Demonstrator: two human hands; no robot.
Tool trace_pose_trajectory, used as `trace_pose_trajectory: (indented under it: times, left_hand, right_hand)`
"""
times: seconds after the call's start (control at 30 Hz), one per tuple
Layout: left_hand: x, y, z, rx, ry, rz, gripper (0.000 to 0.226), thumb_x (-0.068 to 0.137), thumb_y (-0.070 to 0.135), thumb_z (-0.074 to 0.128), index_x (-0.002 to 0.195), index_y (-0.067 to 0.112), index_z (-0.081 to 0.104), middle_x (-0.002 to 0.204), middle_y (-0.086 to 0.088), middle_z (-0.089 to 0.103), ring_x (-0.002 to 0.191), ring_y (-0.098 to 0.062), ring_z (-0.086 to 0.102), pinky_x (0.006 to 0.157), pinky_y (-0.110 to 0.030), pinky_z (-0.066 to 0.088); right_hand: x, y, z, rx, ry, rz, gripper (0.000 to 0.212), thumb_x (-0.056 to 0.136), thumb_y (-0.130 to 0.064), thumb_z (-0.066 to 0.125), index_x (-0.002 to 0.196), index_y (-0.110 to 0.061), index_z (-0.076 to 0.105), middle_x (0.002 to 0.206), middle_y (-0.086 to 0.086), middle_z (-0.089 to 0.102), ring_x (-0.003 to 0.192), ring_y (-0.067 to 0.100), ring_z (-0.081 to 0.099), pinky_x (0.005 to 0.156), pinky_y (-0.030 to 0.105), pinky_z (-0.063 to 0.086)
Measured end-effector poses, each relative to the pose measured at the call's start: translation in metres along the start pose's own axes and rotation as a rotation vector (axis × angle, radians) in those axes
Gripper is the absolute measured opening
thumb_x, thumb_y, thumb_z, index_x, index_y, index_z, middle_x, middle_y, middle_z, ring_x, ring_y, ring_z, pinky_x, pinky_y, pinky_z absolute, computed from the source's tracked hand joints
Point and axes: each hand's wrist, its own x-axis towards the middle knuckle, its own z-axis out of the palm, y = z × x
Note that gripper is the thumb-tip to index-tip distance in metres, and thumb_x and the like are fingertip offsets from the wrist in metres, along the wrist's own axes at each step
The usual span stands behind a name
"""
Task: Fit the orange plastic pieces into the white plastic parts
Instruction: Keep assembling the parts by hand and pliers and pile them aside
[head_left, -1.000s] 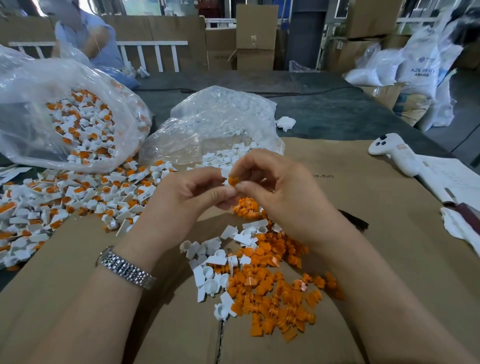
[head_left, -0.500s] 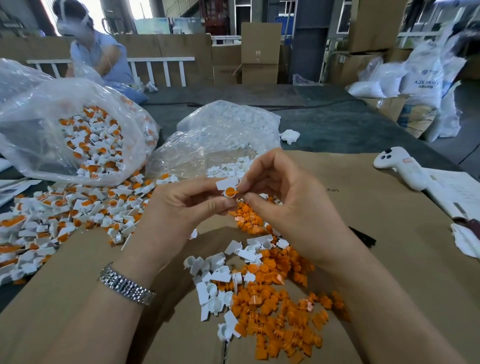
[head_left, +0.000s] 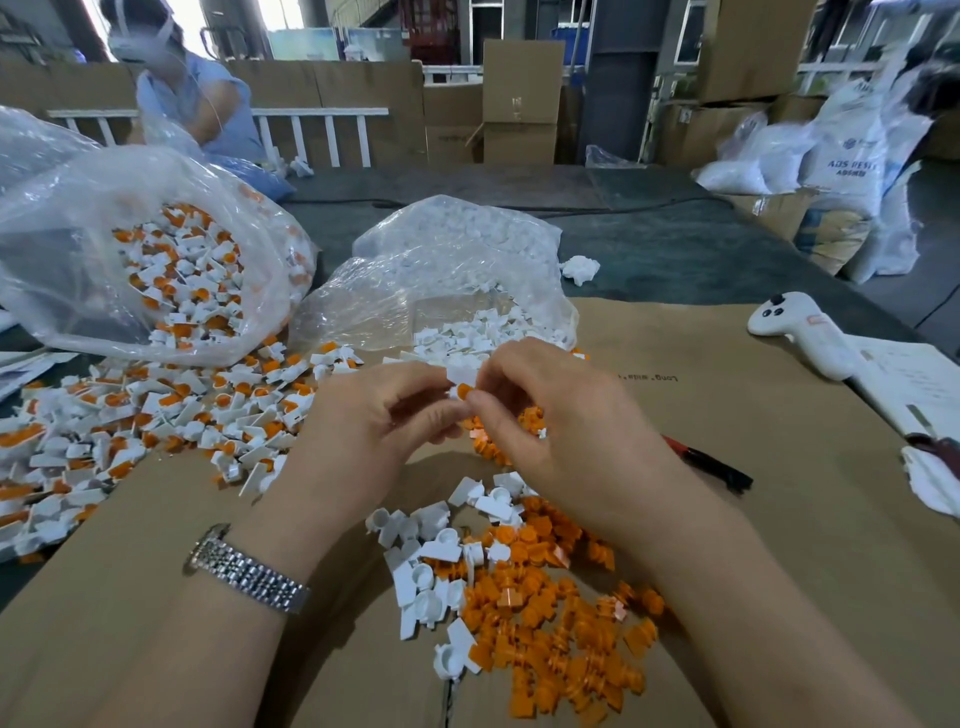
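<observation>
Both hands meet above the cardboard at mid-frame. My left hand (head_left: 374, 421) pinches a small white plastic part (head_left: 463, 375) between thumb and fingers. My right hand (head_left: 550, 421) pinches the same part from the right, its fingertips on an orange piece (head_left: 464, 391) sitting in the part's round socket. Below the hands lies a loose heap of orange pieces (head_left: 550, 639), with several empty white parts (head_left: 431, 566) beside it on its left.
Fitted white-and-orange parts (head_left: 156, 421) spread at left, spilling from a clear bag (head_left: 130, 260). A clear bag of white parts (head_left: 447, 280) lies behind the hands. A white controller (head_left: 800, 332), papers and a dark pen (head_left: 711, 465) lie right. Another person sits far left.
The orange piece now sits in the white part's socket, both hands still pinching it. The hands stay together; the camera has tipped down slightly.
</observation>
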Motion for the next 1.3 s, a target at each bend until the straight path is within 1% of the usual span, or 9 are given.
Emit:
trace_pose_trajectory:
  times: [0.17,0.27,0.37,0.5,0.57,0.8,0.9,1.07,1.3]
  left_hand:
    - [-0.001,0.002,0.009,0.246,0.007,0.216,0.042,0.099,0.046,0.052,0.099,0.012,0.077,0.075,0.012,0.067,0.065,0.007,0.057,0.067,-0.010,0.047]
    - [-0.002,0.004,0.012,0.336,0.055,0.312,0.034,0.100,0.034,0.053,0.103,0.011,0.077,0.080,0.005,0.070,0.069,-0.007,0.062,0.062,-0.018,0.047]
    - [-0.002,0.004,0.014,0.331,0.094,0.318,0.029,0.099,0.032,0.061,0.101,0.009,0.077,0.081,0.005,0.071,0.069,-0.005,0.064,0.063,-0.020,0.051]
    - [0.000,0.008,0.007,-0.123,0.118,-0.054,0.030,0.088,0.036,0.067,0.097,0.010,0.077,0.076,0.007,0.077,0.071,-0.004,0.074,0.068,-0.019,0.059]
    - [-0.001,0.011,0.008,-0.223,0.097,-0.124,0.028,0.086,0.030,0.069,0.100,0.008,0.076,0.079,0.006,0.079,0.071,-0.005,0.075,0.068,-0.016,0.058]
    - [-0.006,0.016,0.007,-0.105,0.101,0.008,0.034,0.088,0.036,0.067,0.101,0.007,0.078,0.079,0.007,0.077,0.074,-0.004,0.074,0.069,-0.019,0.060]
    - [-0.006,0.016,0.005,0.075,0.164,0.138,0.037,0.095,0.040,0.064,0.104,0.007,0.078,0.081,0.003,0.077,0.073,-0.006,0.074,0.065,-0.032,0.062]
    - [-0.005,0.012,0.004,0.248,0.229,0.264,0.034,0.097,0.033,0.063,0.103,0.003,0.078,0.079,-0.003,0.075,0.070,-0.017,0.072,0.062,-0.035,0.056]
    - [-0.002,0.011,-0.001,-0.189,0.029,-0.077,0.030,0.082,0.037,0.068,0.096,0.013,0.079,0.077,0.004,0.078,0.073,-0.008,0.075,0.073,-0.027,0.062]
  right_hand:
    - [-0.002,-0.005,0.002,-0.198,-0.045,0.041,0.032,0.105,-0.039,0.041,0.079,-0.023,0.049,0.073,-0.006,0.047,0.065,0.013,0.046,0.057,0.030,0.032]
    - [0.002,-0.007,0.003,0.194,-0.037,0.343,0.043,0.103,-0.031,0.050,0.061,-0.020,0.047,0.054,-0.006,0.045,0.054,0.012,0.040,0.057,0.034,0.036]
    - [0.005,-0.006,-0.005,0.624,-0.149,0.561,0.040,0.104,-0.031,0.051,0.068,-0.017,0.062,0.058,-0.004,0.049,0.053,0.012,0.042,0.057,0.032,0.039]
    - [0.002,0.001,-0.014,0.532,-0.045,0.290,0.009,0.101,-0.027,0.058,0.101,-0.027,0.067,0.084,-0.011,0.067,0.070,0.005,0.066,0.067,0.021,0.055]
    - [0.002,0.004,-0.014,0.427,0.019,0.147,0.015,0.096,-0.019,0.067,0.108,-0.029,0.069,0.095,-0.013,0.069,0.086,0.005,0.069,0.078,0.021,0.056]
    - [0.001,0.004,-0.011,0.066,0.145,-0.098,0.008,0.094,-0.017,0.070,0.100,-0.012,0.073,0.093,-0.004,0.067,0.083,0.008,0.064,0.071,0.033,0.055]
    - [-0.001,0.000,-0.007,0.072,0.175,-0.085,0.008,0.096,-0.019,0.068,0.101,-0.014,0.072,0.091,-0.005,0.066,0.079,0.010,0.063,0.068,0.035,0.054]
    - [-0.003,-0.008,-0.001,0.098,0.192,-0.030,0.007,0.098,-0.019,0.064,0.099,-0.014,0.068,0.090,-0.007,0.061,0.075,0.011,0.058,0.066,0.037,0.050]
    - [-0.001,-0.012,-0.009,-0.198,0.088,-0.178,0.014,0.094,-0.004,0.065,0.099,-0.017,0.067,0.093,-0.001,0.059,0.068,0.018,0.050,0.048,0.038,0.044]
